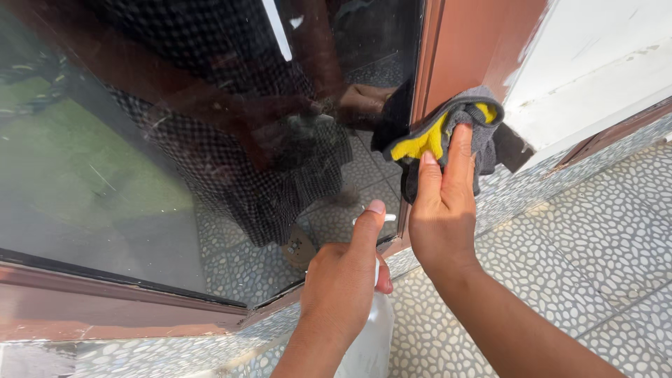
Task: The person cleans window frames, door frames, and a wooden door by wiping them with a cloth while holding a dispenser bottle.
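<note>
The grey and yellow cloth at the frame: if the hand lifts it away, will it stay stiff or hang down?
The cloth is probably floppy: it folds and bunches under the right hand. It looks thin, so likely light. Its soft pile should grip the brown frame rather than slide.

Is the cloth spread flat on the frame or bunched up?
Bunched up. The grey and yellow cloth is folded over itself under the right hand's fingers, pressed against the brown door frame.
</note>
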